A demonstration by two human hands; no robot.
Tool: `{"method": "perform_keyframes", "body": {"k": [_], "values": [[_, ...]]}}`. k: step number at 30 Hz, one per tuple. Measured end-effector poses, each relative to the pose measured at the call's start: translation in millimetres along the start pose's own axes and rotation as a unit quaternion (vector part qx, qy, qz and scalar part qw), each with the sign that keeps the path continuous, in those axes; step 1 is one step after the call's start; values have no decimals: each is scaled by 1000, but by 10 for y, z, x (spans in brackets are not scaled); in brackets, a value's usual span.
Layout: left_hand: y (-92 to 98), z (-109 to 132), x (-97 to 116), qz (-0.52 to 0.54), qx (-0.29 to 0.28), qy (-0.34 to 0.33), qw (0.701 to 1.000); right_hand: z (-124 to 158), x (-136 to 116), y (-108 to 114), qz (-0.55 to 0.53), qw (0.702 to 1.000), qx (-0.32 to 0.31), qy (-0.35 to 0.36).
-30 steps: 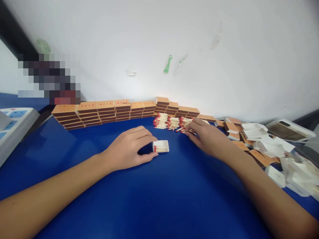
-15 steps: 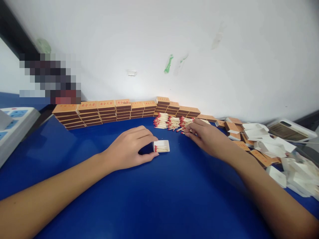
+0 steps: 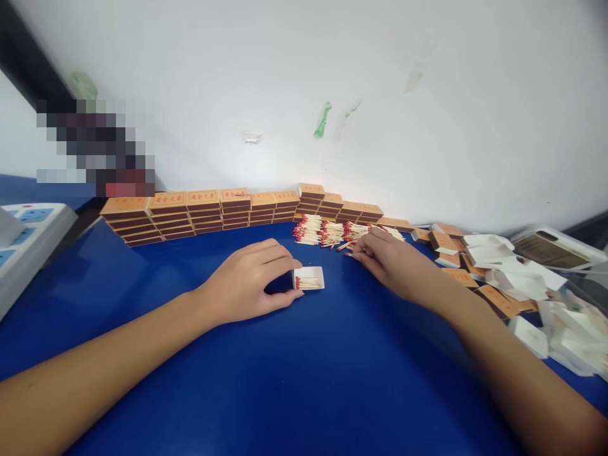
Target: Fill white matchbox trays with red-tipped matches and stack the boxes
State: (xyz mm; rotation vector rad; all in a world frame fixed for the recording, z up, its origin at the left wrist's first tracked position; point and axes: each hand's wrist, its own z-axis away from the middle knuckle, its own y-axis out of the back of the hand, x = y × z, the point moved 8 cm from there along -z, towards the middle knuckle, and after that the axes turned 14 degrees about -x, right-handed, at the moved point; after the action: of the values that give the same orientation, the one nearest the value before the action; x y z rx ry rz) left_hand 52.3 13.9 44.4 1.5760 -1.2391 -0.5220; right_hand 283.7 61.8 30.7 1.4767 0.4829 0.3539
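Note:
Between the thumb and forefinger of my left hand [image 3: 254, 278] is one end of a white matchbox tray [image 3: 319, 273], lying flat on the table. Several red-headed matches [image 3: 308, 282] rest inside the tray, heads toward my fingers. My right hand [image 3: 387, 263] is at the front of the match pile, thumb and forefinger pinched on a match [image 3: 350, 254] whose red head sticks out on the left. Whether it pinches more than one is hidden by the fingers. Loose match heaps [image 3: 331, 234] lie just beyond, partly behind my right hand.
Stacked orange matchboxes [image 3: 204, 209] line the wall [image 3: 285, 76] on the blue table [image 3: 285, 380]. At right lie loose matchbox sleeves [image 3: 496, 300], white trays [image 3: 529, 335] and a phone-like object [image 3: 555, 247]. A power strip [image 3: 35, 234] stands at far left.
Almost nothing differs. Both hands and the tray keep their places, and the whole view has shifted very slightly.

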Motion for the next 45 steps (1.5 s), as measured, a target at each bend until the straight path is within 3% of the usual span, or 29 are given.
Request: {"method": "perform_keyframes", "body": {"k": [5, 10, 15, 19, 23, 28, 33, 45], "values": [[-5, -6, -5, 4, 0, 5, 1000, 102, -548, 184, -12, 994, 90, 52], [-11, -15, -12, 12, 2, 11, 1000, 118, -1047, 73, 42, 991, 99, 84], [-12, -16, -3, 12, 5, 1, 1000, 52, -1153, -24, 112, 986, 98, 80], [-14, -13, -3, 11, 6, -1, 1000, 39, -1181, -31, 104, 987, 92, 85], [-13, -13, -7, 13, 5, 3, 1000, 76, -1092, 49, 61, 989, 105, 88], [-16, -13, -17, 15, -2, 10, 1000, 68, -575, 136, 33, 990, 134, 29], [-26, -8, -32, 17, -7, 17, 1000, -4, -172, 28, 50, 993, 109, 4], [-30, -7, -34, 16, -13, 16, 1000, -154, -92, -96, 102, 993, 64, -10]]}}
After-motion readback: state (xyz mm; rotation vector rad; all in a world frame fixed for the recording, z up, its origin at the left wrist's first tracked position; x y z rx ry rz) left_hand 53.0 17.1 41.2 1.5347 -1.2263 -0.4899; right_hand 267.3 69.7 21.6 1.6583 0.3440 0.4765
